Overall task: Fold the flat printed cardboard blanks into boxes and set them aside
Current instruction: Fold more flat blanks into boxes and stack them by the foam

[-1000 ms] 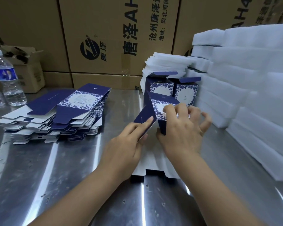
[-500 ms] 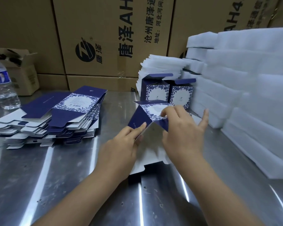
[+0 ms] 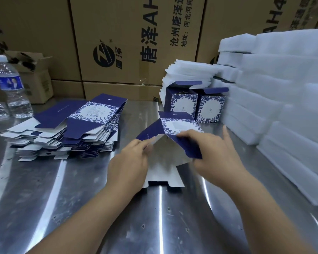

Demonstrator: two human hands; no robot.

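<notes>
A half-opened blue-and-white printed blank (image 3: 170, 126) lies on its side in front of me, its white inside and end flaps facing me. My left hand (image 3: 129, 162) pinches its left blue wall near the open end. My right hand (image 3: 215, 153) grips the right wall, thumb under a blue flap, fingers spread over the top. A fanned stack of flat blanks (image 3: 68, 129) lies on the table to the left. Two folded boxes (image 3: 196, 105) stand upright with lids open just behind the blank.
The table (image 3: 62, 208) is shiny steel. White foam slabs (image 3: 283, 99) are piled along the right side and behind the folded boxes. Brown shipping cartons (image 3: 128, 43) wall off the back. A water bottle (image 3: 11, 87) stands at far left.
The blank has tipped from upright onto its side, open end toward me. My hands have spread its walls apart. The view has shifted slightly closer.
</notes>
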